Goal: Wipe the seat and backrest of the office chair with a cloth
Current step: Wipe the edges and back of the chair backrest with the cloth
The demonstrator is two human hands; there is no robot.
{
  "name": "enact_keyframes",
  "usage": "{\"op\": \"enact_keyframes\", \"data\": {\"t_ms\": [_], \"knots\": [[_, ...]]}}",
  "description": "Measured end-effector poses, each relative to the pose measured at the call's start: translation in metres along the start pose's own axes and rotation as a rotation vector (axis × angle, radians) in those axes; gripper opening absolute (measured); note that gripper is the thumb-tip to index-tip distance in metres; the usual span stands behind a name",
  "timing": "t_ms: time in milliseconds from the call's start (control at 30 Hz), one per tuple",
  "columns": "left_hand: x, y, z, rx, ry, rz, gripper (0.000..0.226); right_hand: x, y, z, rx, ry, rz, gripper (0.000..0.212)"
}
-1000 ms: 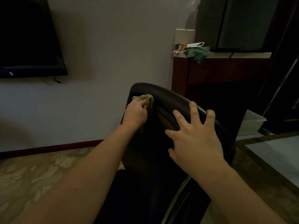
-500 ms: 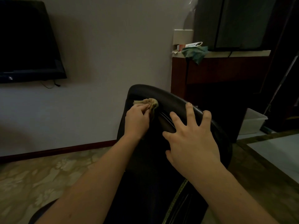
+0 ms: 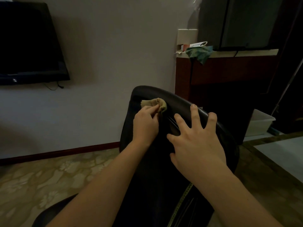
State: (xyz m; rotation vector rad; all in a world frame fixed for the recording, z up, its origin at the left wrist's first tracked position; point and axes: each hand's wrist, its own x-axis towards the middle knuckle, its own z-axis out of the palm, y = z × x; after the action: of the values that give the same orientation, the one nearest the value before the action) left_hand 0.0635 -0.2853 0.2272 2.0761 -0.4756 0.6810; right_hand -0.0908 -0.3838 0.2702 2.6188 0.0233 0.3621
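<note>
Tan cloth (image 3: pixel 154 104) in left hand (image 3: pixel 145 124), on backrest (image 3: pixel 164 161)

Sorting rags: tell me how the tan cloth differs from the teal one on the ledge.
The crumpled tan cloth is gripped by the left hand against the black chair backrest; the teal cloth lies untouched. The tan cloth is bunched; the teal cloth drapes over the ledge's edge. Both are rumpled.

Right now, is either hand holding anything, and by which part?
The left hand pinches the bunched tan cloth by its near edge, against the backrest. The right hand holds nothing; its spread fingers rest on the backrest.
</note>
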Motion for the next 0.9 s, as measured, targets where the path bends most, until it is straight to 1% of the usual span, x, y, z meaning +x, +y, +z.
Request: {"op": "enact_keyframes", "data": {"t_ms": [100,233,333,400,500,567,633,767,900], "knots": [[0.010,-0.006,-0.005,0.067,-0.007,0.012,0.032,0.001,-0.001,-0.001,0.005,0.001,0.002,0.049],[0.027,-0.005,-0.004,0.069,-0.001,-0.097,0.032,0.003,0.000,-0.002,0.009,-0.011,0.005,0.048],[0.023,0.001,-0.002,0.049,-0.004,-0.133,0.030,0.003,0.001,-0.001,0.012,-0.014,0.004,0.046],[0.012,0.007,-0.004,0.047,-0.008,-0.103,0.028,0.002,0.001,-0.001,0.016,-0.010,0.004,0.045],[-0.011,0.015,-0.006,0.052,-0.016,0.013,0.030,0.001,0.000,0.000,0.016,0.004,0.007,0.046],[-0.016,0.012,-0.010,0.061,-0.031,0.053,0.032,0.000,-0.001,-0.001,0.018,0.013,0.008,0.047],[-0.005,0.004,-0.015,0.111,-0.067,0.035,0.033,0.000,-0.002,-0.002,0.022,0.015,0.011,0.045],[0.016,-0.002,-0.021,0.196,-0.097,-0.090,0.031,0.002,-0.004,-0.003,0.032,0.004,0.029,0.038],[0.005,0.008,-0.016,0.186,-0.096,-0.069,0.030,0.003,-0.002,0.000,0.021,-0.003,0.022,0.039]]}}
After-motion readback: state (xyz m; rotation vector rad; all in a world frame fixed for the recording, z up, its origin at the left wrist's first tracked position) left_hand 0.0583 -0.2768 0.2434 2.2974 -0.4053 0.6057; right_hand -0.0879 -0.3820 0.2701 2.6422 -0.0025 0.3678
